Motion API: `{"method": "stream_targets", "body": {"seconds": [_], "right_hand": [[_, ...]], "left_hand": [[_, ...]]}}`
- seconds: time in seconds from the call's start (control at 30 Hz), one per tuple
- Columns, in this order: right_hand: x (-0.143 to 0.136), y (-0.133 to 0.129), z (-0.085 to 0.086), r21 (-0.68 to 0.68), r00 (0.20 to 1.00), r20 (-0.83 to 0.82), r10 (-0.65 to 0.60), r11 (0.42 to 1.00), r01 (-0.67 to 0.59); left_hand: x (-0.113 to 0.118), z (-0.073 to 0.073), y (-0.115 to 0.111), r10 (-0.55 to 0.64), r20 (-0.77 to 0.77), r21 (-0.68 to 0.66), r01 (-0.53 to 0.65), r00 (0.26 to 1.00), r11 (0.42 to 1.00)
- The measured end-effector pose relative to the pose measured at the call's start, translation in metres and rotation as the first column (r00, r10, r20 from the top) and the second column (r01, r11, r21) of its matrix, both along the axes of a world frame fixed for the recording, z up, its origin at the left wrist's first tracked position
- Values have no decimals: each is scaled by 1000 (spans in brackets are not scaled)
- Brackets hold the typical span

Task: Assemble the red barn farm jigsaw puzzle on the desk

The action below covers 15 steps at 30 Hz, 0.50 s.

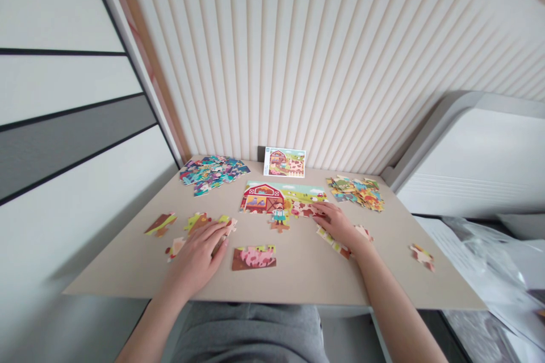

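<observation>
My right hand (338,224) is at the right end of a partly joined farm puzzle (264,190), its fingers and thumb closed about a cow-patterned puzzle piece (307,210). The joined part shows a red barn, a farmer figure and green hills. On the left, my left hand (200,255) lies with fingers stretched over several loose pieces, its fingertips by a puzzle piece (231,226); whether it touches them is hidden. Between my hands is a joined pig section (254,257). Under my right wrist, a green-and-white strip of pieces (334,242) is partly covered.
A picture card (284,162) of the farm stands against the ribbed wall. Piles of blue-purple pieces (210,173) and yellow-orange pieces (360,193) lie at the back corners. Loose pieces sit at left (160,224) and far right (422,257) on the table (298,283).
</observation>
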State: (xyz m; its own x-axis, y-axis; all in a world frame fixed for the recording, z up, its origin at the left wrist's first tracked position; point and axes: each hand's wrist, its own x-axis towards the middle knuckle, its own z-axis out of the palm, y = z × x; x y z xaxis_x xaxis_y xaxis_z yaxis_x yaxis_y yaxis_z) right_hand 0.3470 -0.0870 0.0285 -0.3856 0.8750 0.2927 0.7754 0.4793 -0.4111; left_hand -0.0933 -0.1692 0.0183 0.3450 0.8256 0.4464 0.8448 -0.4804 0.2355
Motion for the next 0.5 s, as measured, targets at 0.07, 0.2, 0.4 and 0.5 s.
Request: {"method": "stream_targets", "body": {"seconds": [0.07, 0.2, 0.4, 0.5], "right_hand": [[1, 1, 1, 2, 1000, -10, 16, 1000, -16], [3, 3, -1, 8, 999, -25, 39, 999, -38], [3, 6, 1, -29, 997, -65, 32, 999, -34], [2, 6, 3, -59, 997, -74, 31, 998, -36]], "left_hand": [[0, 0, 0, 2, 3, -7, -2, 1000, 1000], [0, 1, 0, -5, 9, -1, 5, 1000, 1000], [-1, 1, 2, -5, -48, 62, 8, 999, 998], [7, 13, 3, -26, -122, 75, 35, 992, 997]]}}
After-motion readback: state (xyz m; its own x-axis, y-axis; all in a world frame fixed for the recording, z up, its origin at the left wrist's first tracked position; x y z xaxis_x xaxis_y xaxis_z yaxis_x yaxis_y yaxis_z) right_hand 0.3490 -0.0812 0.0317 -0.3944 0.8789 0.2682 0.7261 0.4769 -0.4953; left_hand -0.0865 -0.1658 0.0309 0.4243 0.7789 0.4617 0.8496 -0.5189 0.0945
